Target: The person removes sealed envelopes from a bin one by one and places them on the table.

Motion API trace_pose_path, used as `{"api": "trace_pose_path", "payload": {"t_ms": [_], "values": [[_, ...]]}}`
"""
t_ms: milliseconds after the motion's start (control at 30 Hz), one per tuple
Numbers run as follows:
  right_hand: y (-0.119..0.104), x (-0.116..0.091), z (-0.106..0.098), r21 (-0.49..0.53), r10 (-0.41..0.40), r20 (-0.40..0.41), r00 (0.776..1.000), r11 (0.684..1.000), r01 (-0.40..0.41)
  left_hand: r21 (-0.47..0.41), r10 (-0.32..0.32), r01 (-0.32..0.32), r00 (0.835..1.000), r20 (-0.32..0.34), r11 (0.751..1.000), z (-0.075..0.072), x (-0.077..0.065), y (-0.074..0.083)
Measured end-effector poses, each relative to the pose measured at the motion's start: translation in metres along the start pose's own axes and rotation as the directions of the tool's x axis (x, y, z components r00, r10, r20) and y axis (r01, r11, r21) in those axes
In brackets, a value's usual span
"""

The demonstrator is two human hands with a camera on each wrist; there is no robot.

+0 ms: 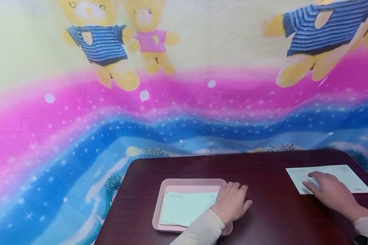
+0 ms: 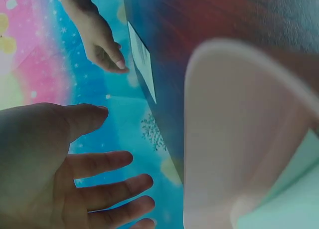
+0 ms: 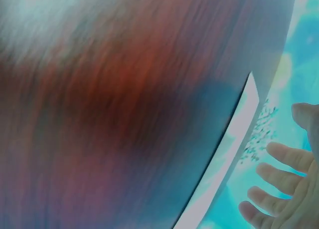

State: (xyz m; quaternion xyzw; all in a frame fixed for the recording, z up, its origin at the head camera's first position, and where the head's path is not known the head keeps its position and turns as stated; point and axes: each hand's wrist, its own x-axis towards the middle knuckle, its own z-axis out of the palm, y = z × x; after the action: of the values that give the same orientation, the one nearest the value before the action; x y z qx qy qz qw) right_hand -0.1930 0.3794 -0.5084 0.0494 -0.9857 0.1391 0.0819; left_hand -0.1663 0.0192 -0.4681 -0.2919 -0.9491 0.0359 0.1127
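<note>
My left hand [image 1: 232,201] hovers over the right end of a pink tray [image 1: 158,200], fingers spread and holding nothing. Inside that tray lie pale green envelopes [image 1: 184,208], stacked slightly askew, with postcode boxes printed at a corner. In the left wrist view the left hand [image 2: 84,174] has its fingers apart, beside the tray wall [image 2: 214,134]. My right hand [image 1: 332,192] is above a single envelope [image 1: 352,177] on the right side of the table. The right wrist view shows the right hand [image 3: 286,184] with loosely extended fingers, clear above the envelope [image 3: 224,159].
A dark reddish-brown table [image 1: 263,217] with rounded corners carries the tray and the lone envelope. Behind it hangs a cloth backdrop [image 1: 184,102] printed with bears and snowflakes in pink and blue.
</note>
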Motion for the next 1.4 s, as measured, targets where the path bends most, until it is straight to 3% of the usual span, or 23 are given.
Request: {"api": "trace_pose_path", "payload": {"t_ms": [367,667,900,1400], "values": [[-0.034,-0.002,-0.003,0.016,-0.052,-0.012,0.999,0.998,0.053,-0.027,-0.029,0.029,1.000,-0.004,0.999,-0.006,0.000,-0.014],[-0.052,-0.006,-0.002,-0.005,-0.066,-0.033,0.997,0.998,0.066,-0.076,-0.064,0.067,0.997,0.045,0.995,-0.008,-0.002,-0.022],[-0.070,-0.008,-0.005,-0.023,-0.084,-0.038,0.996,0.996,0.083,-0.079,-0.078,0.080,0.997,0.026,0.994,-0.006,-0.006,-0.027],[-0.100,-0.014,-0.006,-0.010,-0.131,-0.062,0.989,0.991,0.131,-0.115,-0.100,0.103,0.995,0.028,0.988,-0.006,-0.020,-0.041]]}}
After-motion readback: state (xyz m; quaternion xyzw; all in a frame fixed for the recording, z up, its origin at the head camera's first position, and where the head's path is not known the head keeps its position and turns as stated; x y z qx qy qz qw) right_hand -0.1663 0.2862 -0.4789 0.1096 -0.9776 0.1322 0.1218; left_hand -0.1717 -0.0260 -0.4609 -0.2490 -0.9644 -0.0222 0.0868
